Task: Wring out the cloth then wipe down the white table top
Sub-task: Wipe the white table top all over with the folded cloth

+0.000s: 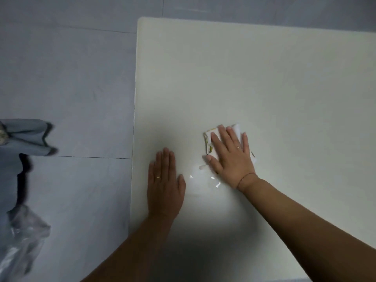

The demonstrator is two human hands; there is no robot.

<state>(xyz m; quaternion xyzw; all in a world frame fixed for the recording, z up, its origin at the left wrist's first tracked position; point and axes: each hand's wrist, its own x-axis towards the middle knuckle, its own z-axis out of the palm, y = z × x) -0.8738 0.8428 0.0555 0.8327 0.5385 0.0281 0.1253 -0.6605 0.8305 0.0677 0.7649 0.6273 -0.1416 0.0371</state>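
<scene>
Our left hand point(165, 186) lies flat; at its two o'clock, our flat right hand point(232, 157) presses the cloth point(237, 128); the puddle point(205, 181) between could smear.

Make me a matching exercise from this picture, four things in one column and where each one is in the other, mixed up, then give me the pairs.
Column one:
1 left hand
2 right hand
3 cloth
4 wet patch

Column two:
A under a flat palm
B flat on the bare table top
C on the table between the two hands
D pressing flat on the cloth

Pairs: 1-B, 2-D, 3-A, 4-C.
</scene>
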